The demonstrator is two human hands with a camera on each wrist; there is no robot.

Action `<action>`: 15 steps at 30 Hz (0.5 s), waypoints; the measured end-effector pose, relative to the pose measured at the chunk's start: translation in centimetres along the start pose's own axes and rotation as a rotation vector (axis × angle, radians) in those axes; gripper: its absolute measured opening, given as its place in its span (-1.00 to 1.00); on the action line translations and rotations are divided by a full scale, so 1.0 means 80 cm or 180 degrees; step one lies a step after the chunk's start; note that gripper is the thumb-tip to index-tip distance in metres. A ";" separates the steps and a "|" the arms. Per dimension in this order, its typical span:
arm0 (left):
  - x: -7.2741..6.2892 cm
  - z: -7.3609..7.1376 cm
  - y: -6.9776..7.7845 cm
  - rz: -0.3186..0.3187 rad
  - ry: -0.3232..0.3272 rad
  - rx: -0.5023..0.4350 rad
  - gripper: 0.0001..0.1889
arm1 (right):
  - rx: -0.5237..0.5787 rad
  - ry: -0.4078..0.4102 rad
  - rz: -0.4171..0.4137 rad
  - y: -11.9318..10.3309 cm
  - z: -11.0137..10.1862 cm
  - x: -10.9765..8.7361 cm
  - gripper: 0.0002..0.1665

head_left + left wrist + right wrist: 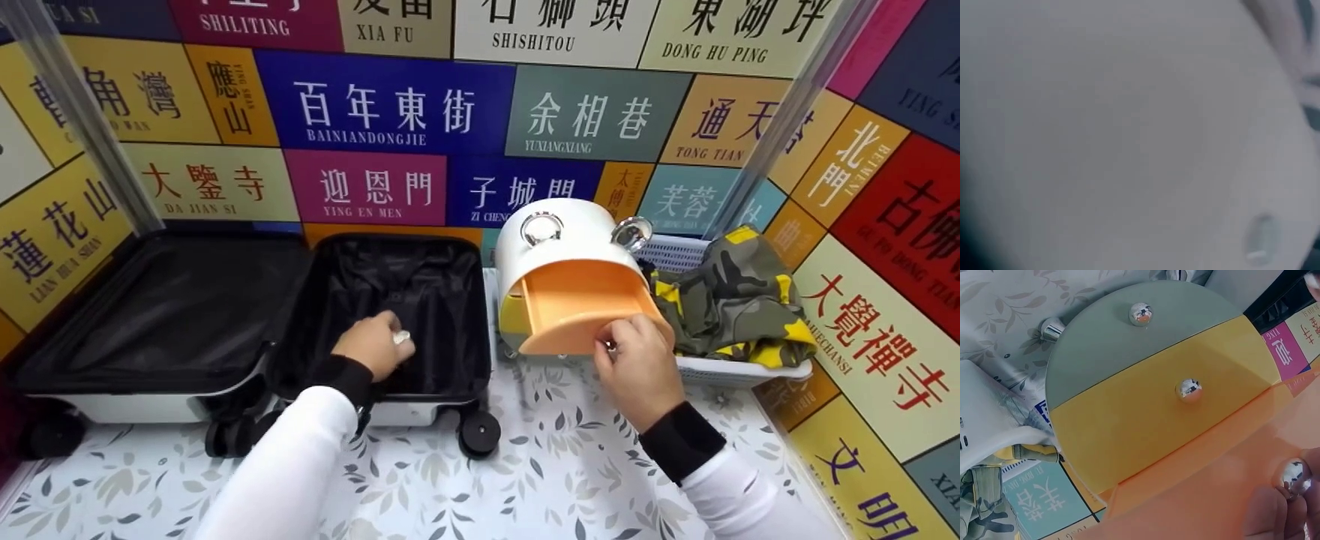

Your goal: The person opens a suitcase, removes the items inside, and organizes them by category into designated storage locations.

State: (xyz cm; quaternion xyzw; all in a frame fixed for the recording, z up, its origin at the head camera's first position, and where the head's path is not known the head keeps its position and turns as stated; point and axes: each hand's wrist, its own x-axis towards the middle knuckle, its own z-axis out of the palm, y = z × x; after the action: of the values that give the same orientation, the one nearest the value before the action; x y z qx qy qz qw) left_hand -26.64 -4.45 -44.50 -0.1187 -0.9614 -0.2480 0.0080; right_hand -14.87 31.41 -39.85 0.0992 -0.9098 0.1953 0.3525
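Observation:
On the right, my right hand (641, 367) pinches the round silver knob (1294, 477) of an orange drawer (581, 292). The drawer is pulled out of a white rounded cabinet (566, 214) with chrome ring-shaped ears. Below it, a yellow drawer front (1145, 416) and a grey-green one (1106, 349) sit closed, each with a silver knob. My left hand (375, 345), fingers curled, is over the near part of an open suitcase's black-lined half (450, 300). A small shiny whitish thing (402, 337) shows at its fingers; its kind is unclear. The left wrist view is a blurred pale surface.
The suitcase's other half (172, 300), with a black cover, lies at the left. A white basket (742, 371) holding camouflage cloth (739, 300) stands right of the cabinet. Black suitcase wheels (478, 433) jut toward me over the leaf-patterned tabletop (540, 465). Sign-covered walls stand behind and beside.

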 end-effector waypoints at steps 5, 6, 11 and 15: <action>-0.015 -0.039 0.037 0.0357 0.0510 -0.0594 -0.58 | 0.0078 0.0047 -0.0156 -0.010 -0.014 0.009 -0.89; -0.019 -0.046 0.047 0.0476 0.0610 -0.0686 -0.55 | 0.0158 0.0095 -0.0220 -0.014 -0.017 0.013 -0.90; -0.044 -0.070 0.114 0.1259 0.0899 -0.1001 -0.42 | 0.1097 -0.0062 -0.0125 -0.056 -0.035 0.034 -0.92; -0.065 -0.070 0.167 0.1980 0.0952 -0.1159 -0.45 | 0.2653 -0.0841 0.0496 -0.091 -0.042 0.051 -0.69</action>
State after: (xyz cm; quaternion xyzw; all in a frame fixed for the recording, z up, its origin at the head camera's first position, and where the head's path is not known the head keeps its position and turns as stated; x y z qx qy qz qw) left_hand -18.76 3.09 -33.64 -0.3666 -0.8080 -0.4149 0.2017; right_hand -13.53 26.07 -32.71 0.1881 -0.7954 0.5570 0.1473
